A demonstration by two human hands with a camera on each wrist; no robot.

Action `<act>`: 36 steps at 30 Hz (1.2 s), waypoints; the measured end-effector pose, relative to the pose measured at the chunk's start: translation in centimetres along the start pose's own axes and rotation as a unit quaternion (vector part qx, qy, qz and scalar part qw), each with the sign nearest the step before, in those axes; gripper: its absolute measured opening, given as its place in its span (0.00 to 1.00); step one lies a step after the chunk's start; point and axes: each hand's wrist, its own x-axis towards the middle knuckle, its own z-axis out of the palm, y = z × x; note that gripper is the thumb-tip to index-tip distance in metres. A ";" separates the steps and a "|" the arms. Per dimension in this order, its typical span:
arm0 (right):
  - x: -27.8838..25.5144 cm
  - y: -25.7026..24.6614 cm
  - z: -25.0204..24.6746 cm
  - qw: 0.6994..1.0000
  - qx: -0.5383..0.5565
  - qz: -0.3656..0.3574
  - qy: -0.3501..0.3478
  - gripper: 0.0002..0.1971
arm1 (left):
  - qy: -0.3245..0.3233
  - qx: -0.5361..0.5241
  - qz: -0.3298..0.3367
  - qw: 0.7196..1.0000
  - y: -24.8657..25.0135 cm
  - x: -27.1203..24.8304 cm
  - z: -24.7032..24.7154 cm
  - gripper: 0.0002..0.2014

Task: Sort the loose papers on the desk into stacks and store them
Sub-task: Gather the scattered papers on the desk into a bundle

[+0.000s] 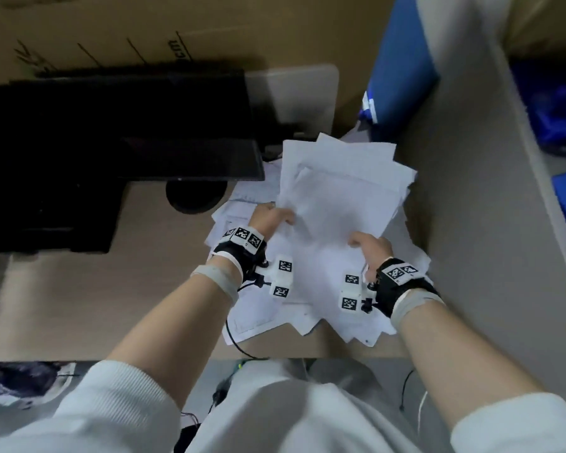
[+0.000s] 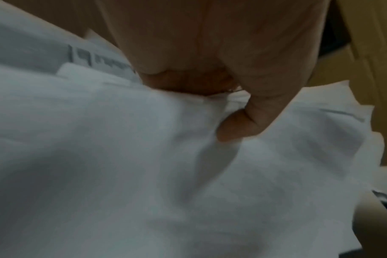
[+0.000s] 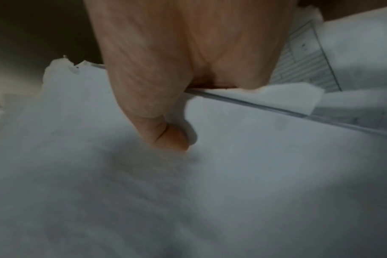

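Both hands grasp one uneven bundle of papers (image 1: pixel 337 191) lifted over the pile: my left hand (image 1: pixel 270 217) pinches its left edge, my right hand (image 1: pixel 371 245) the near edge. I'd tap it square before setting down. Beige desk (image 1: pixel 111 289), dark monitor (image 1: pixel 118 125), cardboard box (image 1: pixel 144 27) behind.

Thin white matt paper sheets (image 1: pixel 337 191), edges ragged; pale beige matt laminate desk (image 1: pixel 111 289); brown cardboard box (image 1: pixel 144 27), dull; glossy blue plastic folder (image 1: pixel 402 67).

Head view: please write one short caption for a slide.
Both hands grip a messy bundle of papers above the desk.
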 end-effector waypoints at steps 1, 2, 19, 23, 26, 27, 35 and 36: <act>0.4 -0.1 -1.2 0.999 0.012 0.015 0.026 0.16 | -0.028 0.019 0.004 0.999 0.5 0.8 1.4 0.05; 0.7 -0.1 -2.2 0.998 0.013 0.026 0.052 0.16 | -0.055 0.035 0.014 0.998 0.7 2.0 2.7 0.05; 5.2 3.8 1.6 0.976 -0.065 0.191 0.087 0.20 | -0.138 0.389 -0.032 0.910 -6.8 13.0 5.0 0.51; 5.5 3.3 2.7 0.984 -0.034 0.159 0.077 0.32 | -0.152 0.377 -0.072 0.911 -6.6 13.0 4.6 0.48; 5.1 3.0 3.9 0.987 -0.024 0.146 0.067 0.43 | -0.150 0.358 -0.083 0.918 -7.5 12.5 3.3 0.42; 5.1 3.1 4.1 0.989 -0.031 0.131 0.065 0.42 | -0.144 0.341 -0.078 0.926 -7.8 12.4 2.8 0.38; 4.2 2.0 3.5 0.992 -0.109 0.034 0.052 0.29 | -0.024 0.242 -0.034 0.969 -8.2 9.8 1.1 0.26; 4.3 1.9 3.1 0.992 -0.111 0.033 0.049 0.28 | -0.012 0.230 -0.027 0.973 -8.3 9.4 1.4 0.26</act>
